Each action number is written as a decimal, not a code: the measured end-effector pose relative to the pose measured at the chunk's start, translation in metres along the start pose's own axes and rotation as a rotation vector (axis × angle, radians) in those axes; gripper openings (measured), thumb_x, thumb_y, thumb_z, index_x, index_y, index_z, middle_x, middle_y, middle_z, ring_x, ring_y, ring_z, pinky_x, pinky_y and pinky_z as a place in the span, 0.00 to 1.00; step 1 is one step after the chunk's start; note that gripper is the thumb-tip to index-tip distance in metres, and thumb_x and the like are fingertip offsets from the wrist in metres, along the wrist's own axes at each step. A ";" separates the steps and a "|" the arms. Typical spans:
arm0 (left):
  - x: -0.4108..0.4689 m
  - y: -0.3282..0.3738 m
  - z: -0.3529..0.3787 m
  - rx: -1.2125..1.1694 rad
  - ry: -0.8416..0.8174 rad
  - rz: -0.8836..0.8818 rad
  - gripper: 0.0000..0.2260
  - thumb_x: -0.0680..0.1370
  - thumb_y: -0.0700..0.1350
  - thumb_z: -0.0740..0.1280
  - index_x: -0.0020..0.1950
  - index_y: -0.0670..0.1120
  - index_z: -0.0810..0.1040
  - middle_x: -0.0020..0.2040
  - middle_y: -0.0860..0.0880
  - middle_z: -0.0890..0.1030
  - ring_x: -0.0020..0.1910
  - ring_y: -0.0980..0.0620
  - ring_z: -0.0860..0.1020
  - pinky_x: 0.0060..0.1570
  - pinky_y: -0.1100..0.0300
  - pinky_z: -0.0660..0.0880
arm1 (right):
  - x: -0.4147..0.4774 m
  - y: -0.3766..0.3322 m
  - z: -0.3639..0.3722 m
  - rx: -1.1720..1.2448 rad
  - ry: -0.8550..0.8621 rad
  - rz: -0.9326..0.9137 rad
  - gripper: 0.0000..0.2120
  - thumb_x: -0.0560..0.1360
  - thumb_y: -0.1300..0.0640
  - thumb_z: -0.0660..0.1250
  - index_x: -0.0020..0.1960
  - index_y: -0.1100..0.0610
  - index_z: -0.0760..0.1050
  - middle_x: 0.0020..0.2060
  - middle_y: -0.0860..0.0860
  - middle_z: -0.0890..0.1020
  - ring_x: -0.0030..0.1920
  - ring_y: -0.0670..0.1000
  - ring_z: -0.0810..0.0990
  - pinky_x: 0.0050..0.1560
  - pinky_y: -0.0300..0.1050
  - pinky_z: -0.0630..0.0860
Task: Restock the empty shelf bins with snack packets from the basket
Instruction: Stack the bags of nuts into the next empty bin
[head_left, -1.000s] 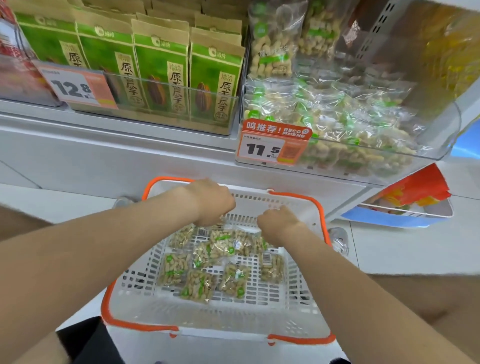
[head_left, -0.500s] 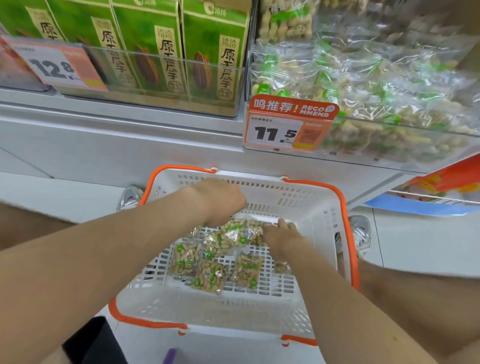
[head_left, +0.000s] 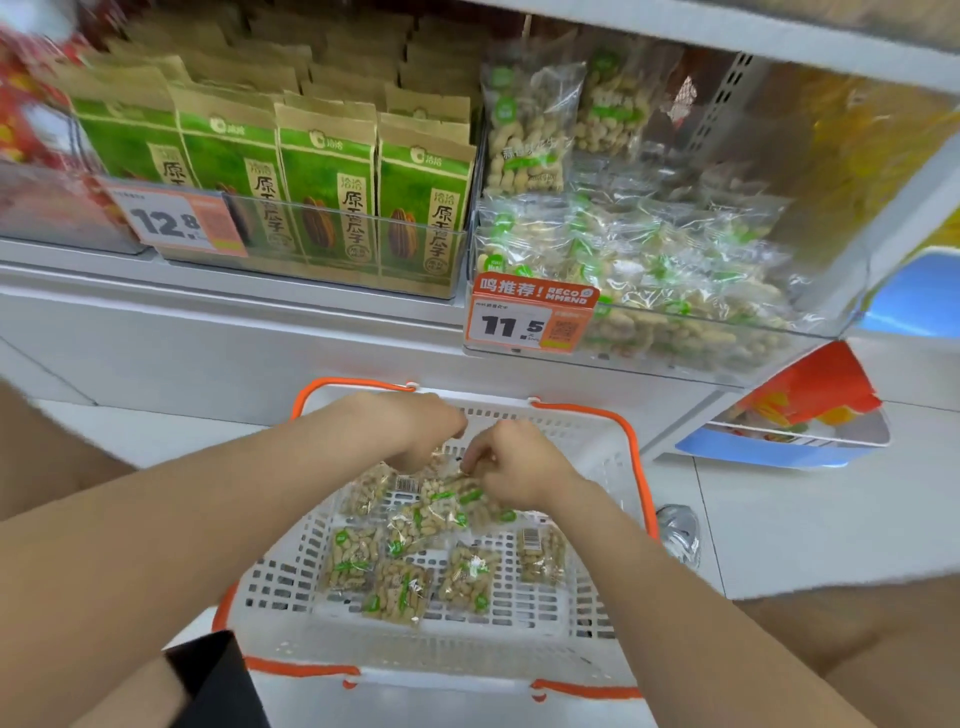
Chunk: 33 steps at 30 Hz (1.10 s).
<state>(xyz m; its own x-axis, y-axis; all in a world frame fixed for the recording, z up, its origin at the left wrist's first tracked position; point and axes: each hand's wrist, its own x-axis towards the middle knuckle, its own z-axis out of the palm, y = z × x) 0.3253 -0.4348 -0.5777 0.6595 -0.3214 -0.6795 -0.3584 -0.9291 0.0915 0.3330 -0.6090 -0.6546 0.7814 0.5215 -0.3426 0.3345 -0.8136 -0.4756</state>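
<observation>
Low inside the basket (head_left: 597, 452), left hand (head_left: 415, 431) and right hand (head_left: 514, 467) pinched onto peanut packets (head_left: 441, 509).

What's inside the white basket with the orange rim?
Clear peanut packets lie on the basket floor. The left hand and right hand reach among them, covering whatever lies underneath.

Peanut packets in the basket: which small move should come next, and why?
Probably lift the bunched peanut packets up to the peanut bin behind the 11.5 tag: the left hand and right hand both grip them inside the basket.
</observation>
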 end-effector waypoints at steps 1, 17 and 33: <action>-0.007 0.000 -0.005 -0.042 -0.007 0.022 0.29 0.80 0.37 0.70 0.79 0.50 0.66 0.70 0.48 0.76 0.63 0.46 0.77 0.51 0.56 0.74 | -0.005 -0.015 -0.013 0.003 0.021 -0.051 0.18 0.71 0.65 0.64 0.47 0.48 0.88 0.48 0.45 0.88 0.51 0.49 0.83 0.55 0.47 0.81; -0.115 0.004 -0.136 -0.857 0.841 0.259 0.23 0.76 0.59 0.77 0.32 0.47 0.72 0.27 0.52 0.71 0.27 0.54 0.69 0.31 0.57 0.63 | -0.054 -0.101 -0.215 0.455 0.949 -0.157 0.06 0.77 0.50 0.69 0.44 0.51 0.79 0.34 0.45 0.83 0.39 0.43 0.82 0.42 0.43 0.76; -0.050 0.038 -0.176 -1.362 1.136 0.040 0.22 0.73 0.60 0.78 0.45 0.43 0.75 0.32 0.52 0.77 0.29 0.56 0.75 0.30 0.59 0.72 | -0.036 -0.091 -0.232 1.468 0.675 0.267 0.25 0.76 0.44 0.75 0.66 0.58 0.76 0.50 0.56 0.86 0.36 0.50 0.85 0.37 0.48 0.81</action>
<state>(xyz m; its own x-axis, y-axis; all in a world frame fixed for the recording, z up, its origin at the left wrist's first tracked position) 0.3950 -0.4860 -0.4123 0.9660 0.2471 0.0756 -0.0233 -0.2080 0.9778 0.3968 -0.6138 -0.4112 0.9384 -0.1063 -0.3287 -0.2898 0.2755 -0.9166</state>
